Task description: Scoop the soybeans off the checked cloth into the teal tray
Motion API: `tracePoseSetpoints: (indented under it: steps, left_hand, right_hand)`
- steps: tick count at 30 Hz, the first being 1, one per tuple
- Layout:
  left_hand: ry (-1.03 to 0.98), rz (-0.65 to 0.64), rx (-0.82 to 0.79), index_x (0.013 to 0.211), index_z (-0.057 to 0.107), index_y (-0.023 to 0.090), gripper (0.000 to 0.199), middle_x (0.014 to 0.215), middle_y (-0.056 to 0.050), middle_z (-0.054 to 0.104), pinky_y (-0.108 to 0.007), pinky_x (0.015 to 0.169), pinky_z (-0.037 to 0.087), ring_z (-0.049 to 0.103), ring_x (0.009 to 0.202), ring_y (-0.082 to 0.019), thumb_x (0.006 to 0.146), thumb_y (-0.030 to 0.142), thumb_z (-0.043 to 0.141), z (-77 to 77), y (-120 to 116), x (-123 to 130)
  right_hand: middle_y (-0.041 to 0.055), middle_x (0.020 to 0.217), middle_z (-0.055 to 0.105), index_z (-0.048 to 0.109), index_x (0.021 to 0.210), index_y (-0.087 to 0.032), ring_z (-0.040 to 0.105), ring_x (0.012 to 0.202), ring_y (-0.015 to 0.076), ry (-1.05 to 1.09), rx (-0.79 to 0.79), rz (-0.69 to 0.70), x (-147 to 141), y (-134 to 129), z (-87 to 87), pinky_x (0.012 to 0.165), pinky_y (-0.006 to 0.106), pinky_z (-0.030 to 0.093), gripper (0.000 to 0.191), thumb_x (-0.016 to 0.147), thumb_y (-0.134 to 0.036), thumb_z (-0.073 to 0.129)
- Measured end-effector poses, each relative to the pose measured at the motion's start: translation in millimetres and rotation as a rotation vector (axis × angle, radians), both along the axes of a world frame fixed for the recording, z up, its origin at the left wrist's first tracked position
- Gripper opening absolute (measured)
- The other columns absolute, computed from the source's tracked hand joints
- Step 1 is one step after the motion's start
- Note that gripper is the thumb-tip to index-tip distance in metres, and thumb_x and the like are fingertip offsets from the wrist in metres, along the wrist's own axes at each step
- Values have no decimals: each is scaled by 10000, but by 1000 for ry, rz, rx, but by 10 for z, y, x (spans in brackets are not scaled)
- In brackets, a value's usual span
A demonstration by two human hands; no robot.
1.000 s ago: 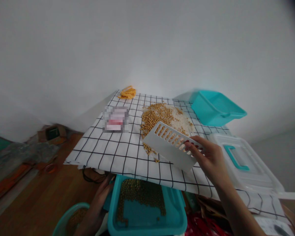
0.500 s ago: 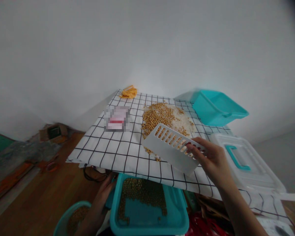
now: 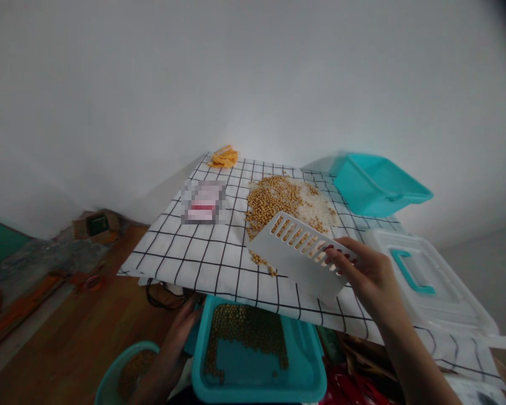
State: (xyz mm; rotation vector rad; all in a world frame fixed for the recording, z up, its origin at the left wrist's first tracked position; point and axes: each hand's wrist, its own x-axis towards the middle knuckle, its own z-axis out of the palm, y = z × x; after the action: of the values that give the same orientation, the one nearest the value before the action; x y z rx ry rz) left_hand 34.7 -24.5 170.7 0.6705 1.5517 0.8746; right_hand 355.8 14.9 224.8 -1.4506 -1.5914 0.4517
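Observation:
My right hand [image 3: 369, 273] grips a white plastic panel [image 3: 289, 259] by its slotted edge, fingertips through the slots. The panel is tilted over the near side of a pile of yellow soybeans [image 3: 270, 197], which lies beside white rice-like grains [image 3: 316, 208] on the checked cloth. Below the table's front edge is a teal bin [image 3: 259, 391], with soybeans along its far and left parts. My left hand [image 3: 183, 326] is closed at the bin's left side, its fingers partly hidden by the rim and the table edge.
A second teal bin [image 3: 379, 183] stands at the back right, near a clear lid [image 3: 438, 281] with a teal handle. An orange cloth [image 3: 224, 157] and a blurred-out pink item [image 3: 204, 202] lie on the left. On the floor is a teal bucket [image 3: 109, 377] holding grain.
The whole scene has shifted slightly right in view. Both hands keep their hold, and the panel and piles look nearly the same.

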Motion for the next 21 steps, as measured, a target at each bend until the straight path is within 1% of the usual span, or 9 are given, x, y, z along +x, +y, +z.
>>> tracePoseSetpoints:
  steps: [3,5,8,12,14,16,18,19,21]
  left_hand:
    - [30,-12,17,797,830,286,178,1286,-105,832,-482,1372,41,165,1645,-370,717,429,760,-34,-42,-47]
    - [52,-44,29,995,860,214,330,1361,-119,780,-473,1368,65,188,1623,-366,780,427,728,-33,-74,-77]
    - [95,-83,21,1290,783,129,511,1424,-132,722,-459,1359,110,239,1595,-341,879,409,666,-19,-91,-95]
    - [116,-141,43,1421,695,96,586,1495,-140,658,-472,1347,96,231,1589,-339,940,424,622,-48,-77,-88]
    - [139,-165,53,1457,671,113,604,1476,-142,688,-509,1343,84,205,1603,-340,968,460,594,-159,-105,-143]
    - [178,-249,136,1491,652,164,624,1532,-145,659,-573,1337,96,207,1615,-376,975,510,583,-373,-174,-274]
    - [231,-436,337,1509,643,261,664,1717,-118,453,-684,1316,127,206,1615,-475,906,536,685,-633,-263,-445]
    - [265,-416,422,1473,678,305,650,1702,-110,486,-728,1298,165,264,1600,-505,871,546,722,-740,-301,-519]
    - [333,-373,512,1329,791,289,509,1601,-160,611,-757,1277,263,384,1556,-536,871,505,746,-826,-333,-584]
  right_hand:
    - [2,641,749,777,808,-239,670,520,153,4,-4,7,-3,-18,2,466,221,456,224,940,-404,703]
    - [-2,648,753,784,826,-242,671,521,151,4,-10,7,-1,-29,0,473,219,462,214,939,-408,710]
    - [-7,647,750,786,820,-246,666,519,148,2,-15,6,4,-48,1,478,220,464,217,935,-416,717]
    - [-1,648,749,788,819,-247,661,524,152,0,-1,-16,9,-57,12,466,222,452,225,940,-419,706]
    - [0,648,747,785,816,-247,665,538,153,-2,7,-27,11,-52,9,472,221,450,225,941,-416,705]
    - [-1,644,742,785,812,-247,664,541,151,-6,8,-25,9,-50,-3,477,221,450,227,940,-417,706]
    - [0,647,742,789,819,-246,660,536,151,-8,6,-17,4,-55,-19,474,222,450,230,944,-419,700]
    - [2,653,746,790,824,-245,660,535,152,-10,5,-14,1,-61,-25,472,223,451,232,946,-419,698]
    - [4,662,748,788,826,-242,659,532,153,-12,5,-13,-6,-76,-31,472,225,453,234,950,-418,697]
